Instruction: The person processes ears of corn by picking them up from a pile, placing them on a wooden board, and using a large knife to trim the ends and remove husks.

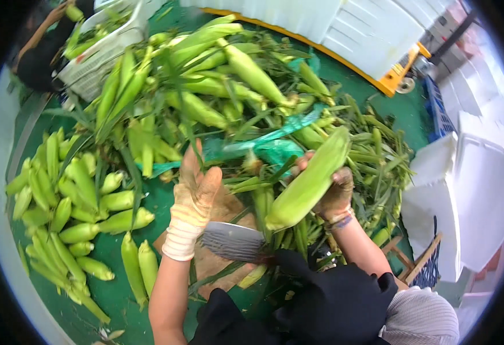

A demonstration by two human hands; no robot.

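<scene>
My right hand (340, 196) grips a large ear of corn (308, 181) in its green husk, tilted with the thick end toward me. My left hand (193, 194), in a knitted work glove, is raised with fingers apart and nothing in it. Just beside its wrist shows the broad, dirty blade of a cleaver (233, 241). That blade is over a brown board (217, 276); the handle end is mostly hidden near my dark clothing. Beyond both hands rises a heap of husked-in corn ears (200, 108) with long leaves, a torn green plastic bag (277, 148) among them.
Many trimmed corn ears (75, 189) lie piled on the green floor at left. A white plastic crate (90, 79) stands upper left by another person (40, 60). White foam boxes (433, 207), a small wooden-framed stool (422, 258) and a yellow pallet jack (392, 82) are at right.
</scene>
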